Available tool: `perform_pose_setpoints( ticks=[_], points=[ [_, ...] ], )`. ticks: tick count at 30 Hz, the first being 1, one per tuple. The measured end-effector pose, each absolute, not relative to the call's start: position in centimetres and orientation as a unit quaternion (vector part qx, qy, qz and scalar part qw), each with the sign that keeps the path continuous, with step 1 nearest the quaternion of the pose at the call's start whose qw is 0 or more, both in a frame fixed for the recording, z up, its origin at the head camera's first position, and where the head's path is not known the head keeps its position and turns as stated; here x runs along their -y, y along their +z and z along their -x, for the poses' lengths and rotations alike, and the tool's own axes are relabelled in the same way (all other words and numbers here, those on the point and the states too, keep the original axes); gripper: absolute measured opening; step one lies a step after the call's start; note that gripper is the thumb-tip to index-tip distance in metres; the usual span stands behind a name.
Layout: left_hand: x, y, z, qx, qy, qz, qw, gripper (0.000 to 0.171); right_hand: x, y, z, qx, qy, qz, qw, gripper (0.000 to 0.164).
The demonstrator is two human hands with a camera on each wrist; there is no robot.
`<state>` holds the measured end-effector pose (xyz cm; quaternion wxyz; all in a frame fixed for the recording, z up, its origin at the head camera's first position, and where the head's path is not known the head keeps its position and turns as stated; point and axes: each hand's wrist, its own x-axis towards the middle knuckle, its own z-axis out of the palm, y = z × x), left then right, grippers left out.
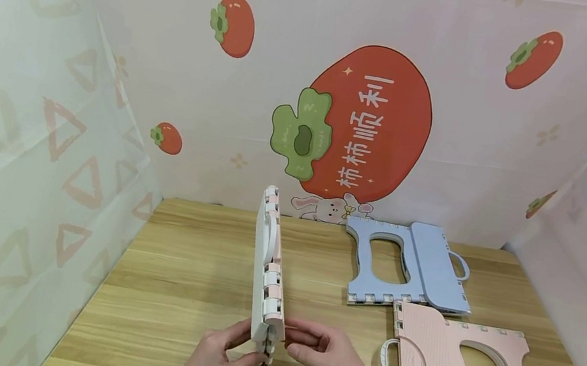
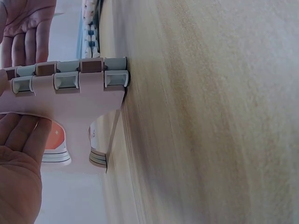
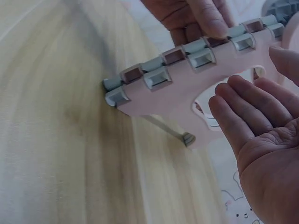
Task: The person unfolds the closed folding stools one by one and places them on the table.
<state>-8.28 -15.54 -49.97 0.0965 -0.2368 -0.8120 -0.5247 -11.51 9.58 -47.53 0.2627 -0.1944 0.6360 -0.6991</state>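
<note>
A folded pink and white step stool (image 1: 264, 269) stands on its edge in the middle of the table, its hinged edges toward me. My left hand (image 1: 220, 358) pinches it low down, with the thumb on the near hinge edge (image 3: 175, 56) and the fingers along the left face. On the other side is my right hand (image 1: 328, 357), its fingers extended beside the right face (image 3: 173, 98). In the right wrist view those fingers look straight, with the thumb apart. Whether they touch the stool I cannot tell.
A folded blue step stool (image 1: 419, 269) lies flat at the back right. In front of it lies a folded pink step stool (image 1: 438, 363), close to my right forearm. The wooden table (image 1: 169, 266) is bounded by a printed cloth (image 1: 143, 2) at the back and sides.
</note>
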Motion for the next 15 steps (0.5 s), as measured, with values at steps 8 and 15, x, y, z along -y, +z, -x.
perform_pose_setpoints(
  ticks=[8, 15],
  points=[
    [15.7, -50.1, 8.3, 0.81, -0.512, 0.256, 0.124, 0.051, -8.7, -48.6, 10.7, -0.646, -0.697, 0.207, 0.233, 0.053],
    [15.7, -50.1, 8.3, 0.818, -0.494, 0.258, 0.143, 0.049, -8.1, -49.3, 10.2, -0.701, -0.656, 0.212, 0.185, 0.049]
  ],
)
